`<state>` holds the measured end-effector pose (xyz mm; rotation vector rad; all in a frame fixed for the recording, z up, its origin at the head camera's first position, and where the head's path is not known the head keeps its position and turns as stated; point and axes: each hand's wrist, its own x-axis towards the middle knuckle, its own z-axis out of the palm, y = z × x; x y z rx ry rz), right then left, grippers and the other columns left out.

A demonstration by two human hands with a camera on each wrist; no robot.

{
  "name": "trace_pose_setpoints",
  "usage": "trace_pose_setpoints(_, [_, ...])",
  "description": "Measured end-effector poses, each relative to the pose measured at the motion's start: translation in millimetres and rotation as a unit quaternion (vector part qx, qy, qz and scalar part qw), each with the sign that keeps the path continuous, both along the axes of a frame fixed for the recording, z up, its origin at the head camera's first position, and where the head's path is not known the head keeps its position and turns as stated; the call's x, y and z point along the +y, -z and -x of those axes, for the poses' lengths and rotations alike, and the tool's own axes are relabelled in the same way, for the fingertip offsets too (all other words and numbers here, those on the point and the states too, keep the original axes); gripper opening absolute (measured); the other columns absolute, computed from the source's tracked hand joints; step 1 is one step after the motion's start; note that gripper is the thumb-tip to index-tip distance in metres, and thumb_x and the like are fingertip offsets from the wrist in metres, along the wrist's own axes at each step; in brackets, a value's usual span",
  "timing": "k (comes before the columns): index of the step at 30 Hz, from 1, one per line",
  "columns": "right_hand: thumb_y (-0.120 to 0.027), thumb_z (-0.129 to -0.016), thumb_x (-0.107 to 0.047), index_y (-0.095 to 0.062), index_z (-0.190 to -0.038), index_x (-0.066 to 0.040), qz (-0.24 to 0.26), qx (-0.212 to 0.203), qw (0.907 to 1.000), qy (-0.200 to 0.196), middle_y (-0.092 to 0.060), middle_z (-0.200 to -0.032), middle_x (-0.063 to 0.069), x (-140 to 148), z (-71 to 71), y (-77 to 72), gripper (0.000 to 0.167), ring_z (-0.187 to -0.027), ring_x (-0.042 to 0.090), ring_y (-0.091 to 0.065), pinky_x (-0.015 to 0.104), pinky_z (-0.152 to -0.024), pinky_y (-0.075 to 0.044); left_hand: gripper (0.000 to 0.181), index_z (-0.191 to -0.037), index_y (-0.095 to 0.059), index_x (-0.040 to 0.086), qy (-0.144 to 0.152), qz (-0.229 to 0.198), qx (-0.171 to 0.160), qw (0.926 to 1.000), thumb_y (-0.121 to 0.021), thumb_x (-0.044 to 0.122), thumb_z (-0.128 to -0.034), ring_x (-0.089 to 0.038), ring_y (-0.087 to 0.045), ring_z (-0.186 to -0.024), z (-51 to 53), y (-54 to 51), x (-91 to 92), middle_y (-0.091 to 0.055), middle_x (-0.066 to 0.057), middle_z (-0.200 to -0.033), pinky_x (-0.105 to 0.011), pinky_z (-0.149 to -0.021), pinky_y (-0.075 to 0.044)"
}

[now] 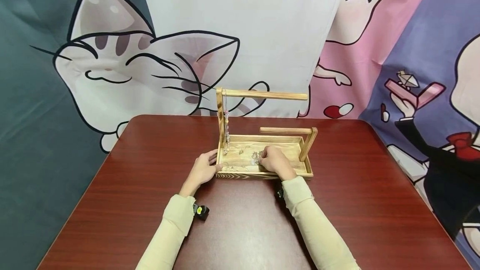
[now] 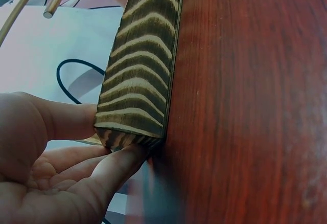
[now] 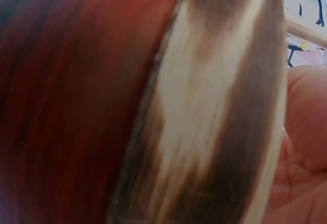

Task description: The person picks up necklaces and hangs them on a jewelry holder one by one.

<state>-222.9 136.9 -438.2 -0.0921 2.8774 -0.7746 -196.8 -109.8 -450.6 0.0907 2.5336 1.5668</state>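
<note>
A wooden jewelry stand (image 1: 241, 175) with a shallow tray base stands on the table. My left hand (image 1: 204, 168) grips its left front corner, and in the left wrist view the thumb (image 2: 71, 119) and fingers meet the striped wood (image 2: 138, 81) from both sides. My right hand (image 1: 276, 161) reaches into the tray, its fingertips pinching a small heap of silvery jewelry (image 1: 256, 157); its exact kind is too small to tell. A beaded necklace (image 1: 226, 124) hangs from the left end of the upper bar. In the right wrist view the tray's front wall (image 3: 214, 106) hides the right fingertips.
The upper bar (image 1: 266, 94) rises from the left post, and a lower bar (image 1: 285, 130) from the right post. A small gold-coloured piece (image 1: 241, 151) and other thin jewelry (image 1: 234, 168) lie in the tray. The reddish table (image 1: 150, 220) ends before a cartoon-printed curtain (image 1: 243, 3).
</note>
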Motion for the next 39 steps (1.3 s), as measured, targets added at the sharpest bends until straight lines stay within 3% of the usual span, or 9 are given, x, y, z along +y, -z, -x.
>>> trace_pose_setpoints(6, [-0.063,-0.079,-0.014,-0.063,-0.075,-0.013,-0.008,0.007,0.9999,-0.008,-0.061,-0.083,0.005,-2.0,1.0,3.6,0.004,-0.075,0.019,-0.056,0.034,-0.067,-0.048,0.059,-0.138,-0.041,0.004,-0.001,-0.002,-0.004,1.0,-0.064,0.004,-0.0831,-0.026,-0.05,-0.119,-0.4,1.0,-0.4,-0.051,-0.018,-0.131,-0.037,-0.095,-0.044])
trace_pose_setpoints(12, [-0.056,-0.073,-0.005,-0.06,-0.072,-0.009,0.023,0.031,0.9991,-0.016,-0.058,-0.077,0.006,3.6,-1.7,7.6,0.006,-0.071,0.02,-0.053,0.032,-0.067,-0.046,0.059,-0.137,-0.043,0.006,-0.007,0.004,-0.01,0.9999,-0.064,0.005,-0.0822,-0.023,-0.051,-0.119,-0.6,2.9,1.1,-0.052,-0.016,-0.13,-0.035,-0.094,-0.045])
trace_pose_setpoints(21, [-0.058,-0.083,-0.01,-0.057,-0.079,-0.005,0.085,0.049,0.9952,-0.005,-0.059,-0.081,0.009,16.6,-6.4,6.1,0.006,-0.075,0.023,-0.054,0.034,-0.068,-0.045,0.06,-0.137,-0.043,0.007,-0.004,0.008,-0.005,0.9999,-0.065,0.004,-0.0812,-0.022,-0.051,-0.118,0.7,2.4,2.5,-0.053,-0.015,-0.129,-0.034,-0.093,-0.046])
trace_pose_setpoints(26, [-0.059,-0.083,-0.009,-0.058,-0.083,-0.003,0.164,0.014,0.9863,0.002,-0.059,-0.082,0.009,22.8,-6.9,3.2,0.006,-0.069,0.019,-0.054,0.028,-0.061,-0.045,0.06,-0.138,-0.042,0.006,-0.001,0.005,-0.004,1.0,-0.065,0.004,-0.0817,-0.023,-0.051,-0.119,0.7,1.8,2.5,-0.052,-0.016,-0.13,-0.034,-0.093,-0.046])
trace_pose_setpoints(29, [-0.057,-0.083,-0.003,-0.057,-0.086,0.003,0.238,-0.013,0.9711,0.006,-0.061,-0.082,0.014,23.8,-6.3,2.9,0.007,-0.065,0.023,-0.058,0.03,-0.057,-0.05,0.061,-0.137,-0.042,0.006,-0.005,0.003,-0.005,1.0,-0.064,0.003,-0.0813,-0.023,-0.051,-0.119,1.7,2.8,1.8,-0.052,-0.016,-0.13,-0.034,-0.093,-0.046])
trace_pose_setpoints(32, [-0.057,-0.082,-0.001,-0.057,-0.087,0.006,0.275,-0.015,0.9614,0.006,-0.061,-0.079,0.016,25.0,-4.1,5.9,0.008,-0.063,0.025,-0.059,0.03,-0.054,-0.05,0.061,-0.137,-0.042,0.005,-0.004,0.004,-0.003,1.0,-0.065,0.003,-0.0808,-0.024,-0.05,-0.119,2.5,3.8,1.1,-0.051,-0.017,-0.13,-0.034,-0.093,-0.046])
trace_pose_setpoints(39, [-0.058,-0.078,0.0,-0.059,-0.089,0.006,0.256,-0.012,0.9665,-0.006,-0.06,-0.072,0.016,26.8,-0.9,10.0,0.012,-0.059,0.023,-0.057,0.026,-0.052,-0.046,0.061,-0.137,-0.042,0.004,-0.003,0.0,-0.003,1.0,-0.064,0.002,-0.0806,-0.024,-0.05,-0.119,2.4,2.1,0.6,-0.051,-0.017,-0.13,-0.034,-0.094,-0.045])
